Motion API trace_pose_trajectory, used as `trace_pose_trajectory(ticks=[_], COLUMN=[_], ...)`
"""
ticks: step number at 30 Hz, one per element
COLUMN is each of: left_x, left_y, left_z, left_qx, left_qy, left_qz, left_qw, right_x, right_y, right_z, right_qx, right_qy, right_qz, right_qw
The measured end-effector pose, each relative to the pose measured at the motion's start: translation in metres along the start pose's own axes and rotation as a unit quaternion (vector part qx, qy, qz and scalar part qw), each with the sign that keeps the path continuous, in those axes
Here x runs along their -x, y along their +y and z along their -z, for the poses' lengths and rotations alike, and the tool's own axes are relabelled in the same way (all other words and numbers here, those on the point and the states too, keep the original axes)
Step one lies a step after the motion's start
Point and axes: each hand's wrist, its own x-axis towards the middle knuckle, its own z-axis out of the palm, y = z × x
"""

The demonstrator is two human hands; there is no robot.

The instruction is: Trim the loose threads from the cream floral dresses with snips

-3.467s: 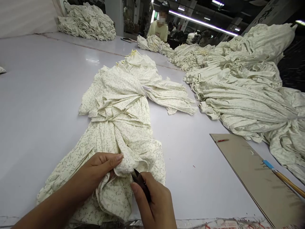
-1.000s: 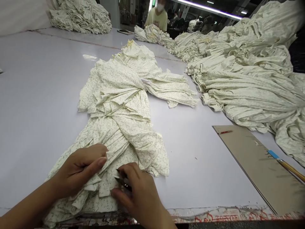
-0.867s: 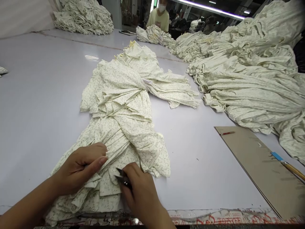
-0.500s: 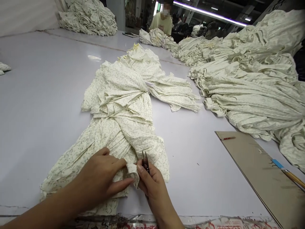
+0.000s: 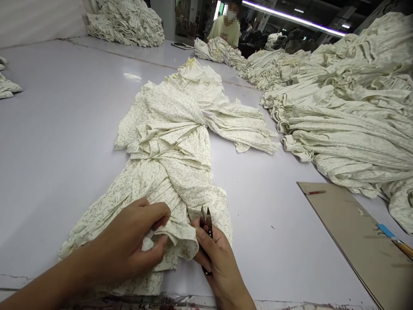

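Observation:
A long bundle of cream cloth pieces with a small green print lies on the white table, running away from me. My left hand pinches the folded near edge of the cloth and lifts it a little. My right hand is closed around small thread snips, blades pointing up and slightly apart, and its thumb presses the same cloth edge.
Large heaps of the same cloth fill the right side, with more piles at the far left and the left edge. A brown cardboard sheet holds a red pencil and a wooden-handled tool. A person works at the far end.
My right hand turned the snips from lying low on the cloth to blades up. My left hand moved right and gathered the near cloth edge, lifting it off the pile.

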Motion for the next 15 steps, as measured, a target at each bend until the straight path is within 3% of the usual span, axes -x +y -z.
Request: trace_pose_trajectory(ticks=[7,15], left_x=[-0.003,-0.005], left_y=[0.013,0.01], left_z=[-0.024,-0.034], left_qx=[-0.074,-0.11], left_qy=[0.049,0.068], left_qz=[-0.051,-0.041], left_qw=[0.995,0.991], right_x=[0.007,0.007], right_y=[0.001,0.0], right_z=[-0.008,-0.009], right_qx=[0.03,0.036], right_qy=[0.028,0.036], right_qz=[-0.024,-0.019], right_qw=[0.999,0.999])
